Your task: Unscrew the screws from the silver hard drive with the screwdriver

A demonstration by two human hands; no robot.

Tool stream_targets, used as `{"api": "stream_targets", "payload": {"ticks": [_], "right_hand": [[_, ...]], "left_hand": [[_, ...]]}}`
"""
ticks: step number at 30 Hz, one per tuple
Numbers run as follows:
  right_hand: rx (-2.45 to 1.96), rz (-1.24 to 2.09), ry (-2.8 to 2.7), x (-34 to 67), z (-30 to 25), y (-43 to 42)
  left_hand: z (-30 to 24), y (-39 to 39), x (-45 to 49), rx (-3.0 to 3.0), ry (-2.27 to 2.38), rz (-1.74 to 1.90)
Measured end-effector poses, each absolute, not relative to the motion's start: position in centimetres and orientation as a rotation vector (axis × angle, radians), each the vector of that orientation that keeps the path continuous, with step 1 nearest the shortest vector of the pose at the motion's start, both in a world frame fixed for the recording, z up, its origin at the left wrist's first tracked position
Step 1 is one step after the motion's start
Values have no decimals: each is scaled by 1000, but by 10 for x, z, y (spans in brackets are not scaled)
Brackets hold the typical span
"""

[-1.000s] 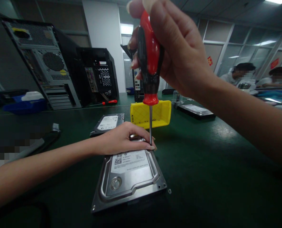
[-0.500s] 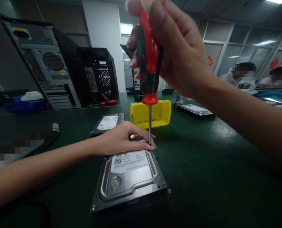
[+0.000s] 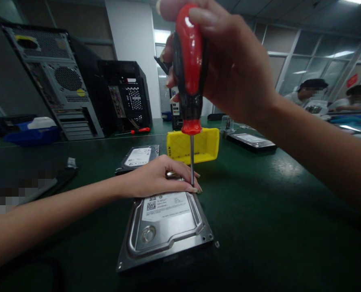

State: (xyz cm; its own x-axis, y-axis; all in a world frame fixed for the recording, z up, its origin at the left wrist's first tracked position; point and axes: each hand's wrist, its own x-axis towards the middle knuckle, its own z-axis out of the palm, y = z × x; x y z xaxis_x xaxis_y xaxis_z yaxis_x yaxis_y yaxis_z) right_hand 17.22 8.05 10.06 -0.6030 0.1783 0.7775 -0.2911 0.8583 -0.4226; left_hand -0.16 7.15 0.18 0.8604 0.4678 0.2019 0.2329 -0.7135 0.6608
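A silver hard drive (image 3: 168, 233) with a white label lies on the green table in front of me. My left hand (image 3: 163, 178) grips its far end, thumb across the top and fingertips by the far right corner. Upright above that corner stands a screwdriver (image 3: 191, 69) with a red and black handle. My right hand (image 3: 229, 56) is wrapped round the handle from above. The metal shaft passes down beside my left thumb, and its tip is hidden there. A small loose bit (image 3: 217, 244), too small to name, lies beside the drive's near right corner.
Behind the drive stands a yellow plastic bin (image 3: 209, 146) with small dark pieces in it. Other hard drives lie at the back left (image 3: 139, 157) and right (image 3: 251, 142). Computer cases (image 3: 67, 81), a second screwdriver (image 3: 140, 130) and a blue tray (image 3: 31, 136) stand or lie farther back.
My right hand has turned on the screwdriver handle, with the fingers and thumb shifted and more of the red top showing. The left hand and the hard drive stay nearly still.
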Motion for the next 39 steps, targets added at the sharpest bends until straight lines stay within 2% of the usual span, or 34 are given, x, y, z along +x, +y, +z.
{"api": "stream_targets", "payload": {"ticks": [23,39], "right_hand": [[46,621,-2042,173,99,88],[34,740,-2074,168,94,80]], "left_hand": [[3,70,-2,2369,570,422],[3,70,-1,2323,571,479]]}}
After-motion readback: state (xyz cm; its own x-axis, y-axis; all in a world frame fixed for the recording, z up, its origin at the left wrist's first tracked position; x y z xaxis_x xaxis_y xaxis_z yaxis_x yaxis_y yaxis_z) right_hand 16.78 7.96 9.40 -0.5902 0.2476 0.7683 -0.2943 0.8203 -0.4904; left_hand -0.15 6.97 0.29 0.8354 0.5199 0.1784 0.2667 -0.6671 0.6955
